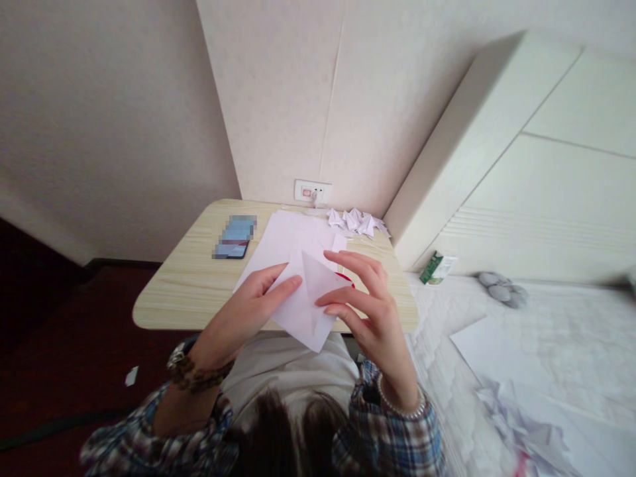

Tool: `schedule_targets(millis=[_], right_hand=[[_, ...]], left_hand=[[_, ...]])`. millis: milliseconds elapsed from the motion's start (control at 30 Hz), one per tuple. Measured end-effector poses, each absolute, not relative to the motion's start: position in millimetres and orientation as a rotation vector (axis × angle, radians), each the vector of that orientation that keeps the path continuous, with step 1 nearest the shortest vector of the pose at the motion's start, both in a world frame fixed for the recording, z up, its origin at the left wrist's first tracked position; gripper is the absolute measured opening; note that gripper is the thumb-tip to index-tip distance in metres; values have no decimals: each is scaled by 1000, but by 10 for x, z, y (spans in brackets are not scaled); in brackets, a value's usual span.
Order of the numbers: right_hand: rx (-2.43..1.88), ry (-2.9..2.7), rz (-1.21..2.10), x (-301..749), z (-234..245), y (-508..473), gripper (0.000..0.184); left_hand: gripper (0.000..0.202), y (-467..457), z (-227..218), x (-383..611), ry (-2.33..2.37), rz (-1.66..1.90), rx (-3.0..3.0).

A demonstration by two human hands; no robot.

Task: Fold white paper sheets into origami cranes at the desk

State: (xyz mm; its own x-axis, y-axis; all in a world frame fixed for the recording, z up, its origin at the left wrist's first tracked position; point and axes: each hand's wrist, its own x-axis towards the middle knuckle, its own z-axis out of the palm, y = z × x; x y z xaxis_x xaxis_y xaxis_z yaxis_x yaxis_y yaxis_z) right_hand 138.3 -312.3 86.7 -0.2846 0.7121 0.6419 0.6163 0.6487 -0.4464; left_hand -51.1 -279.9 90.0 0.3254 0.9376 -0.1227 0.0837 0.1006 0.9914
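Observation:
A partly folded sheet of white paper is held over the near edge of the small table, one pointed flap standing up from it. My left hand pinches its left side, thumb on top and fingers beneath. At the right, my right hand touches the raised flap with thumb and a fingertip, while its other fingers are spread. Behind the paper, a red-edged thing shows only in part. White paper sheets lie flat on the table beyond my hands.
The wooden table carries a phone at left and several folded paper pieces at the back right. A wall socket sits behind. On the bed lie a green-and-white box, a grey fluffy item and more paper.

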Motion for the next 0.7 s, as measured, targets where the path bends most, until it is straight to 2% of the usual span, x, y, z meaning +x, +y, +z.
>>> schedule_targets(millis=[300, 433, 700], right_hand=[[-1048, -2084, 116, 1386, 891, -3140, 10], [-1080, -1956, 132, 1380, 885, -3141, 8], [-1155, -1655, 339, 1294, 876, -3131, 15]], left_hand=[[30, -2823, 934, -486, 1012, 845, 1323], [27, -2832, 926, -494, 948, 890, 1269], [30, -2875, 945, -463, 996, 938, 1409]])
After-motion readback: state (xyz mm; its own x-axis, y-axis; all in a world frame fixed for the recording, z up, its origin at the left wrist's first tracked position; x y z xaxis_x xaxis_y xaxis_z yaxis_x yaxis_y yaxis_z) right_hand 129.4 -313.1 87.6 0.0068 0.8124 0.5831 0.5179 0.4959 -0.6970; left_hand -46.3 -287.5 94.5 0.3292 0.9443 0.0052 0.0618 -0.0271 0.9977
